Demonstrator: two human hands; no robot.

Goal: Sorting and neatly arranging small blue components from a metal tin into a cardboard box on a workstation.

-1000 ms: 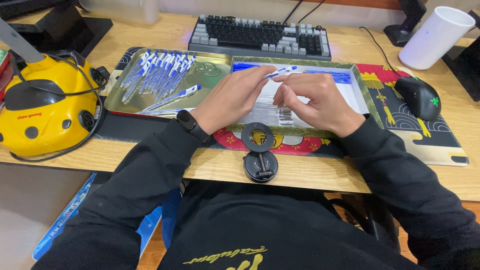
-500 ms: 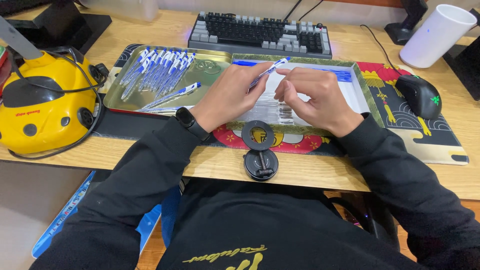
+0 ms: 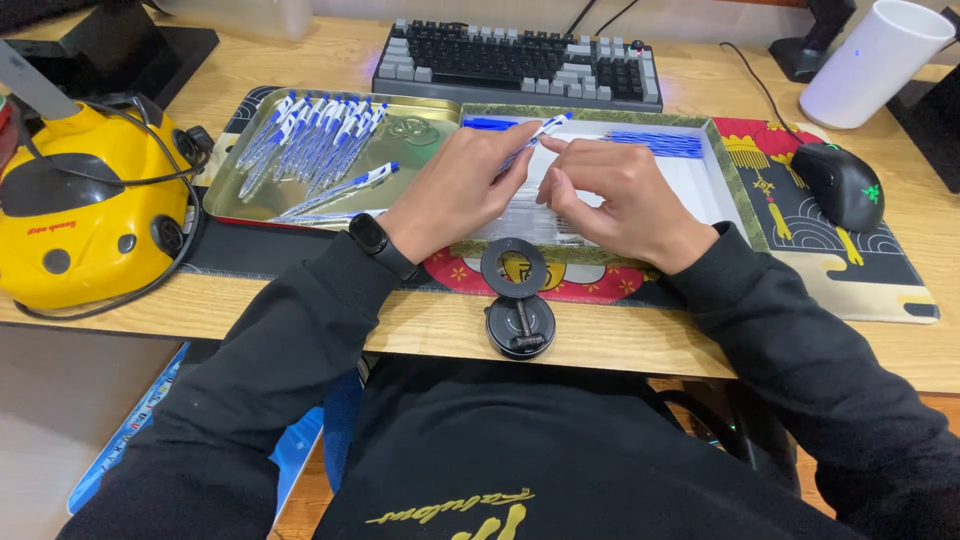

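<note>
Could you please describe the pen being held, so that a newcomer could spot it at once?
Find the wooden desk, then the white-lined box below the keyboard. Above it, both hands pinch one white-and-blue pen, the only one raised; the others lie in the gold tray.

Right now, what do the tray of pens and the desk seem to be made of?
Tray: likely thin metal, glossy gold finish, with reflections and an embossed emblem. Desk: wood or wood-look laminate, matte, with visible pale grain. Pens: probably plastic, white and blue.

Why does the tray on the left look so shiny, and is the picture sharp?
Head view: the gold tray mirrors soft overhead light, a mild glare; the hands and pen are fairly sharp; the black sleeves lose detail in shadow; the desk edges bow slightly.
</note>
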